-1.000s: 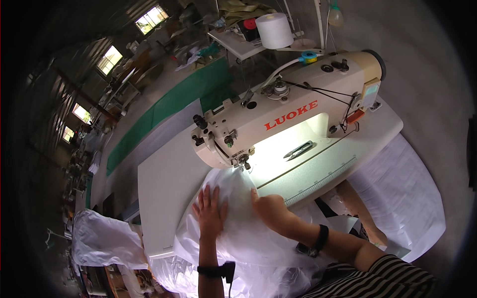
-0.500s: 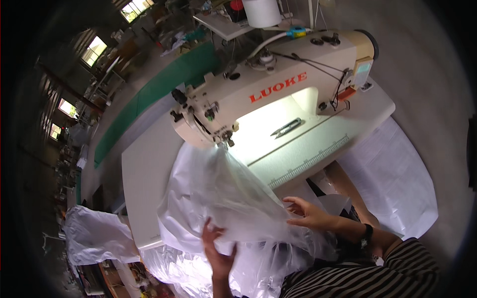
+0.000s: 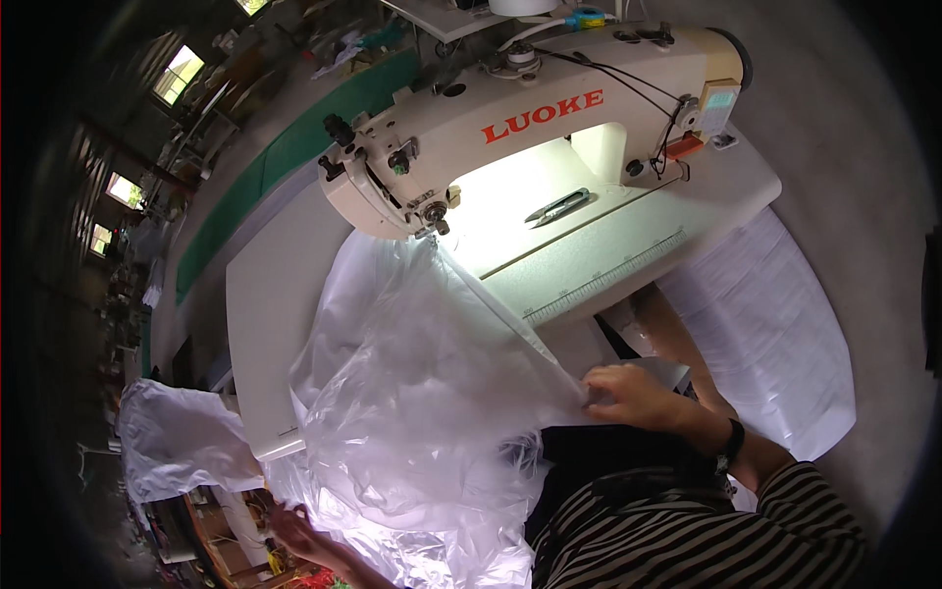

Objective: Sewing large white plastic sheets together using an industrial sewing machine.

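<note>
Sheer, glossy white sheet (image 3: 412, 344) at a cream sewing machine (image 3: 540, 123)
Curled right hand (image 3: 633, 396) holds its edge; blurred left hand (image 3: 302, 535), grip cannot be told

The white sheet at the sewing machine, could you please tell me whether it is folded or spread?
Spread, though wrinkled: the white sheet fans out from the machine head to the right hand.

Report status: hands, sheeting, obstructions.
Right hand curled on white sheeting; left hand low, blurred, grip unclear. Sheeting's upper end at sewing machine head. Snips on machine bed, clear of sheeting.
</note>
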{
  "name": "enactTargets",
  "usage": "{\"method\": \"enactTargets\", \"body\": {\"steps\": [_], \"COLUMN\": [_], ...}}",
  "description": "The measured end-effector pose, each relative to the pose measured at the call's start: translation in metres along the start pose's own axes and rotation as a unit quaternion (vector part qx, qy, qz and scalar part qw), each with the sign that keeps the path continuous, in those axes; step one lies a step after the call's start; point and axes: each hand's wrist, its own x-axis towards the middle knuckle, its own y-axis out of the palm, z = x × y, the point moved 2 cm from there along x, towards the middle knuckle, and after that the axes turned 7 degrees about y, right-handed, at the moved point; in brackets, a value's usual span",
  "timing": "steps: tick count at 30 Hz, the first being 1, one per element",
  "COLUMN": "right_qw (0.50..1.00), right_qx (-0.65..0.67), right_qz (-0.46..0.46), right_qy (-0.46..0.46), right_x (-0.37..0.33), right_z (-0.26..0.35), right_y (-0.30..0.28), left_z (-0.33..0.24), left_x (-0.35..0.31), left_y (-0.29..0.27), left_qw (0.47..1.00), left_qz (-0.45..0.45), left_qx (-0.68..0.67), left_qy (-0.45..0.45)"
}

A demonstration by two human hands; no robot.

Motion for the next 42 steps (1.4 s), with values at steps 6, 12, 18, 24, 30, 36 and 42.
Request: {"method": "enactTargets", "body": {"steps": [6, 12, 18, 24, 30, 36, 42], "right_qw": [0.969, 0.972, 0.83, 0.877, 0.877, 0.894, 0.915], "right_qx": [0.098, -0.216, 0.425, 0.359, 0.389, 0.358, 0.325], "right_qz": [0.189, 0.084, 0.244, 0.218, 0.128, 0.144, 0.133], "right_qy": [0.121, -0.04, 0.265, 0.232, 0.252, 0.227, 0.197], "right_x": [0.003, -0.012, -0.034, -0.038, -0.048, -0.046, -0.049], "right_z": [0.042, 0.012, 0.029, 0.005, -0.011, 0.009, 0.003], "right_y": [-0.019, -0.007, 0.002, 0.011, 0.021, 0.014, 0.019], "left_z": [-0.122, 0.043, -0.065, -0.014, 0.023, -0.018, -0.046], "left_x": [-0.141, -0.094, -0.083, -0.069, -0.005, -0.038, -0.044], "left_y": [0.044, -0.024, -0.023, 0.037, 0.036, 0.059, 0.036], "left_qw": [0.797, 0.841, 0.772, 0.972, 0.977, 0.936, 0.944], "left_qz": [0.395, 0.433, 0.599, 0.175, -0.008, 0.147, 0.118], "left_qx": [0.055, 0.305, -0.117, 0.055, -0.204, 0.186, 0.167], "left_qy": [0.454, 0.111, -0.178, 0.145, -0.066, 0.258, 0.259]}}
